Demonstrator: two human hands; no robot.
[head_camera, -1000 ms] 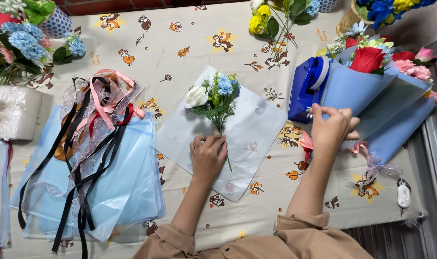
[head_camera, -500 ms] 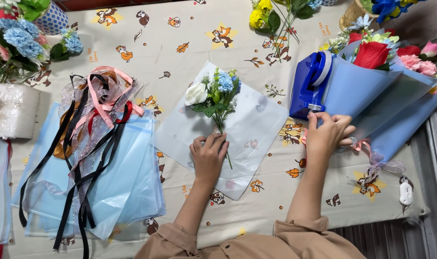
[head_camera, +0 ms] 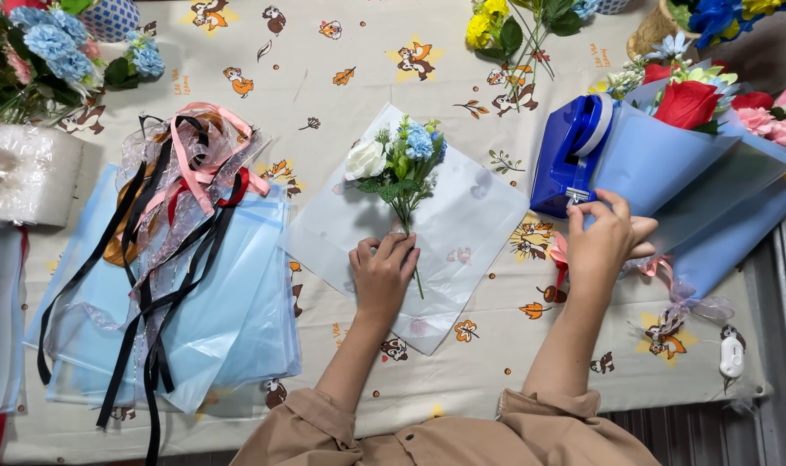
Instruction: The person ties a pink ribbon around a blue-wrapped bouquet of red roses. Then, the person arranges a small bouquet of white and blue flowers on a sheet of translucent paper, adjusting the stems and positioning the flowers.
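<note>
My left hand [head_camera: 382, 269] presses down on the stems of a small bunch of flowers [head_camera: 399, 164], one white bloom and blue ones, lying on a translucent white wrapping sheet [head_camera: 475, 216]. My right hand [head_camera: 602, 237] is at the front of a blue tape dispenser [head_camera: 568, 157], its fingertips pinched at the cutter end, where a bit of tape seems to be held. A finished bouquet in blue paper [head_camera: 699, 147] with a red rose lies just behind that hand.
A stack of pale blue wrapping sheets [head_camera: 211, 319] with black, pink and red ribbons [head_camera: 177, 198] lies at the left. Loose yellow flowers [head_camera: 505, 30] and blue flowers [head_camera: 52, 43] sit along the far edge. A white roll [head_camera: 26, 173] rests at far left.
My right hand has come back from beside the bouquet wrap toward the tape dispenser and now pinches at its cutter. My left hand has stayed on the stems.
</note>
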